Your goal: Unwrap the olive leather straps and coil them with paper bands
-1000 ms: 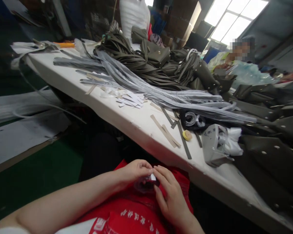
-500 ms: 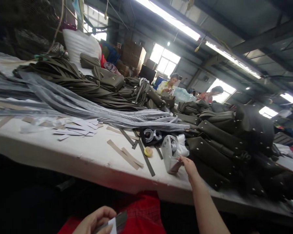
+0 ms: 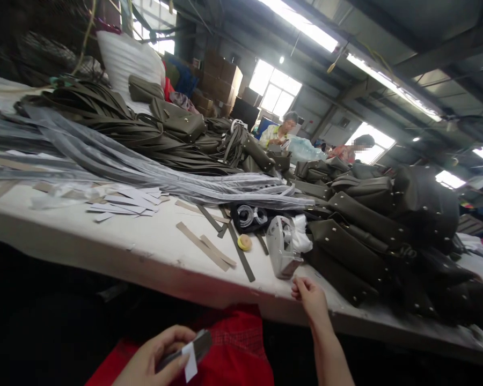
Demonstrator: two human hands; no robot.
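Low in the view, over red cloth, my left hand is closed around a dark grey strip piece, perhaps folded or several layers. A small white paper slip lies against it under my thumb. My right hand is at the table's front edge, thumb and fingertips pinched together. Whatever is between them is too small to make out. Just beyond those fingertips stands a grey tape dispenser, apart from the hand. A yellow-edged tape roll lies left of the dispenser.
Dark olive bags are heaped at right. Long dark straps and grey zipper-like strips spread across the table. White slips and tan strips lie at the front. Two people sit beyond the heap.
My right hand has drawn back from the tape dispenser toward the table's front edge, fingertips still pinched. My left hand has risen slightly, showing more of the strip piece and white slip.
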